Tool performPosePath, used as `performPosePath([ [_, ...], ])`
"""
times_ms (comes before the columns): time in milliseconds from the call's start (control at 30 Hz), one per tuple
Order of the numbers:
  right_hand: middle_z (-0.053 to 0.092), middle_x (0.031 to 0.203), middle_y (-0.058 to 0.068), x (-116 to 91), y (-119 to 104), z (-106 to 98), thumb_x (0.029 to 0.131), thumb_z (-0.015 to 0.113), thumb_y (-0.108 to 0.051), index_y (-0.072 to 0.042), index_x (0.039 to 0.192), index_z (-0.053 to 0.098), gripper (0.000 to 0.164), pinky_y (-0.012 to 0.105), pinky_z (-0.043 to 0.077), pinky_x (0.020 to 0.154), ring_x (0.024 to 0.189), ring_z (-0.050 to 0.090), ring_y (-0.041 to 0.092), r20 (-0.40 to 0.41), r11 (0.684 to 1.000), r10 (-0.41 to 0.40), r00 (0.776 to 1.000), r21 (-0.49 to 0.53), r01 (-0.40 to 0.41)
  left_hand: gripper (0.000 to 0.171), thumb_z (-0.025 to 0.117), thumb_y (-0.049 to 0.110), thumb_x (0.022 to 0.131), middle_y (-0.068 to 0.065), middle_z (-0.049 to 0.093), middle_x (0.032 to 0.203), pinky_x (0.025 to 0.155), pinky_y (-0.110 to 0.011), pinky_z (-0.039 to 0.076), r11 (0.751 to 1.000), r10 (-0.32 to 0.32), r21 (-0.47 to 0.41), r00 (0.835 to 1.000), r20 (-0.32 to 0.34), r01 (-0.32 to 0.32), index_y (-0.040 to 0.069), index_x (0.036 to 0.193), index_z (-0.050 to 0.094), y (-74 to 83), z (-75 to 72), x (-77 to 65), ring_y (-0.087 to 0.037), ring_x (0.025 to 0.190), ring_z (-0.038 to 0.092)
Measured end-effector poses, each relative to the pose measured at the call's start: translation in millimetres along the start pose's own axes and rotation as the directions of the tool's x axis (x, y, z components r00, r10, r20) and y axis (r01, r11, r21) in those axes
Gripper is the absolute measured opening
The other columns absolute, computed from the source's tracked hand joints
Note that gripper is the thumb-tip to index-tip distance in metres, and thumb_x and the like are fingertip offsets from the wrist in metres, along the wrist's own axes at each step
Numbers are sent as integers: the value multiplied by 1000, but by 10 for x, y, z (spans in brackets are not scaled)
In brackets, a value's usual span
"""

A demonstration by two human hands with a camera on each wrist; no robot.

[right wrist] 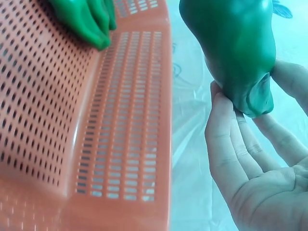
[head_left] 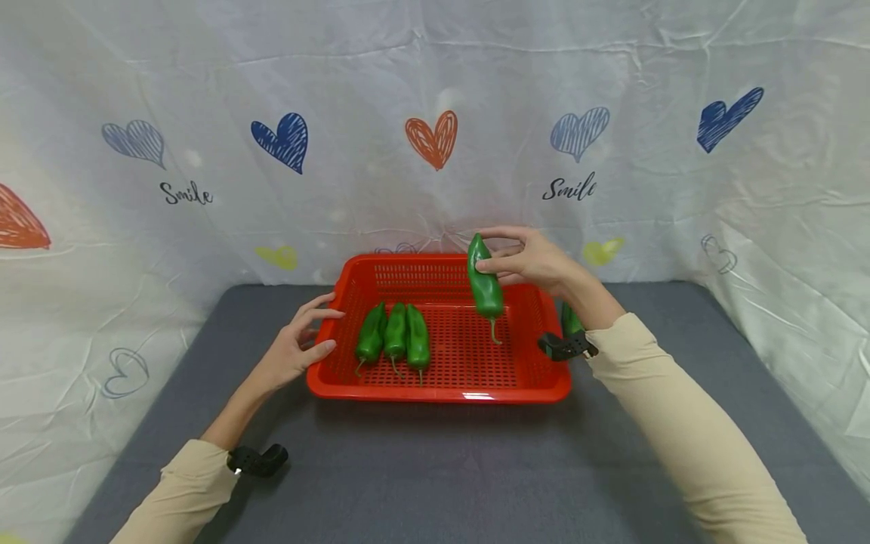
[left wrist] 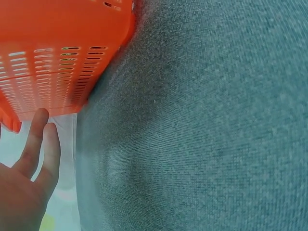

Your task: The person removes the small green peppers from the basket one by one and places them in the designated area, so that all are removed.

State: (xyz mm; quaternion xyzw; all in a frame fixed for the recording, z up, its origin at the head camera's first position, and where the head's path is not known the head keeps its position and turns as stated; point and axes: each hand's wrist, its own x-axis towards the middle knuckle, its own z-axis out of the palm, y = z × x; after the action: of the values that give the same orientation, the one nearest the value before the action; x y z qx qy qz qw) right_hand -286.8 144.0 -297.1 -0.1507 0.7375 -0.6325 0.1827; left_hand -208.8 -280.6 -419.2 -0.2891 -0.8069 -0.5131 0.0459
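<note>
Green pepper (head_left: 484,289) in right fingers (head_left: 501,264) above red basket (head_left: 462,351) with three peppers (head_left: 395,332), left fingers (head_left: 322,313) at rim (head_left: 435,394)

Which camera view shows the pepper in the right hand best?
The head view: the pepper shows from tip to stem, with the right hand covering only a little of it. The right wrist view shows the end by the fingers up close, but the frame's top edge cuts off the stem. It cannot be made out in the left wrist view.
</note>
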Motion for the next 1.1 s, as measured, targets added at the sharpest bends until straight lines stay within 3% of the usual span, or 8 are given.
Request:
performPosePath([
  [567, 66, 119, 22, -266, 111, -331, 92, 76, -5, -3, 152, 44, 68, 46, 55, 87, 102, 69, 25, -21, 999, 3, 1000, -49, -4, 44, 62, -7, 96, -17, 21, 162, 83, -28, 53, 999, 1, 34, 1000, 24, -2, -2, 138, 56, 13, -4, 12, -40, 105, 61],
  [933, 57, 134, 28, -458, 190, -528, 94, 74, -10, -5, 155, 41, 69, 40, 55, 87, 106, 67, 23, -52, 996, -1, 999, -84, -3, 39, 59, -3, 99, -16, 18, 163, 83, -28, 52, 1000, -4, 30, 1000, 23, 3, -1, 138, 56, 5, 6, 9, -40, 112, 56],
  [1100, 56, 135, 27, -516, 239, -627, 95, 74, -12, -6, 155, 40, 69, 38, 55, 86, 105, 67, 22, -79, 996, 11, 997, -93, -19, 38, 58, -3, 99, -14, 17, 164, 79, -29, 54, 1000, -16, 19, 1000, 25, 16, 0, 137, 56, -11, 12, 9, -39, 106, 59],
])
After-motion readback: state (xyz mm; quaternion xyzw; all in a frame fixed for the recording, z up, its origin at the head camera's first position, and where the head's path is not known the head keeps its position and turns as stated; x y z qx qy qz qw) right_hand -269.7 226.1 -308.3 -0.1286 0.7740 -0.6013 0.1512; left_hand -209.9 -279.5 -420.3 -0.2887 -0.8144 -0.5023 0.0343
